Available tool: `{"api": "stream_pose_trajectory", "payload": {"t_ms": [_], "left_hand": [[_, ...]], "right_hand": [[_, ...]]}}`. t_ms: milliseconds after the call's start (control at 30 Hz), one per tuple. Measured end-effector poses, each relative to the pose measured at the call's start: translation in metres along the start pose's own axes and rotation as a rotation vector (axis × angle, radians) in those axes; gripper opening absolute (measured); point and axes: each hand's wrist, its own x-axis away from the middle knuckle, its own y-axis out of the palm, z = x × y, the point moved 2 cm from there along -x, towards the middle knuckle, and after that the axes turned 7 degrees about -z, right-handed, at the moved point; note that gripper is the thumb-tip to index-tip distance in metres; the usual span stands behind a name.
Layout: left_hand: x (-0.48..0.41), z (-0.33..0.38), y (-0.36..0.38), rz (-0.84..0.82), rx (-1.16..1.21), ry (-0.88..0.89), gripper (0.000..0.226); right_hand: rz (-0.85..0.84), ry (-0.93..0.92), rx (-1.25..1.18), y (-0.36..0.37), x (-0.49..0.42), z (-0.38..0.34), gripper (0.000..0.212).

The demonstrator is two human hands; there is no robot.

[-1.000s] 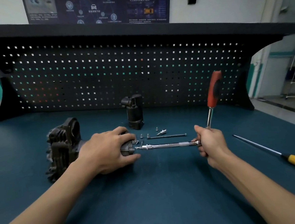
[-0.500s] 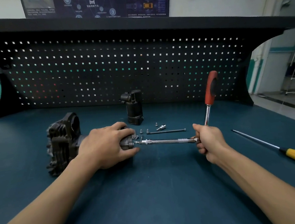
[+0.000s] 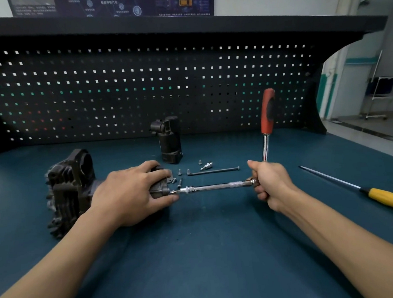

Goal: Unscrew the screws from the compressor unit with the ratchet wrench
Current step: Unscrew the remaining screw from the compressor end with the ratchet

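Note:
The dark finned compressor unit (image 3: 69,189) lies on its side on the blue bench. My left hand (image 3: 133,191) grips its right end and covers that part. My right hand (image 3: 270,183) holds the ratchet wrench (image 3: 267,117) at its head, the red handle pointing up. A long chrome extension bar (image 3: 217,186) runs level from the wrench head leftward to a screw on the compressor's end face. Several loose screws (image 3: 179,172) and a long thin bolt (image 3: 213,170) lie just behind the bar.
A small black cylindrical part (image 3: 169,139) stands upright behind the screws. A small chrome bit (image 3: 206,165) lies near it. A yellow-handled screwdriver (image 3: 392,200) rests at the right. A black pegboard (image 3: 139,87) walls off the back of the bench.
The wrench handle has stayed nearly upright, with only a slight tilt change. Both hands keep their holds; the view has tipped down a little.

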Motion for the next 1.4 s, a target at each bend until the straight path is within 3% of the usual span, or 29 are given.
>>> {"api": "stream_pose_trajectory", "payload": {"t_ms": [1400], "left_hand": [[0.0001, -0.0011, 0.0021, 0.020, -0.020, 0.031, 0.088]], "right_hand": [[0.023, 0.017, -0.001, -0.0007, 0.0050, -0.0009, 0.032]]}}
